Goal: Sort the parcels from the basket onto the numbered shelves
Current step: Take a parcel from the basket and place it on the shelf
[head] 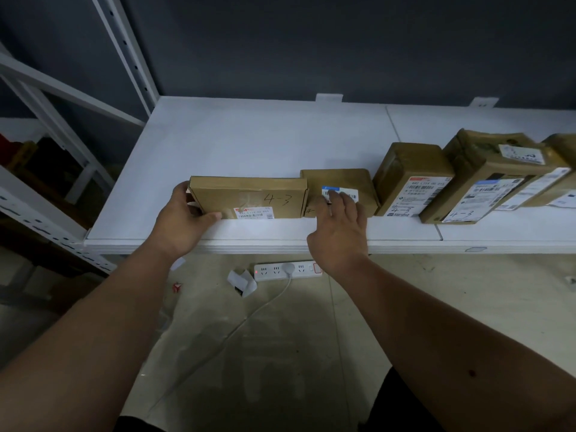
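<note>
The white shelf [249, 138] carries a row of parcels near its front edge. My left hand [184, 219] reaches forward, its grip wrapped round the left end of the flat parcel marked 4-3 [249, 196]. My right hand [339, 226] hovers, fingers loosely spread, over the small labelled parcel [343, 182] beside it.

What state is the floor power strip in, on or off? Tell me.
On, as far as shows: the power strip has a small red light glowing at its left end, and one white plug is seated in it.
</note>
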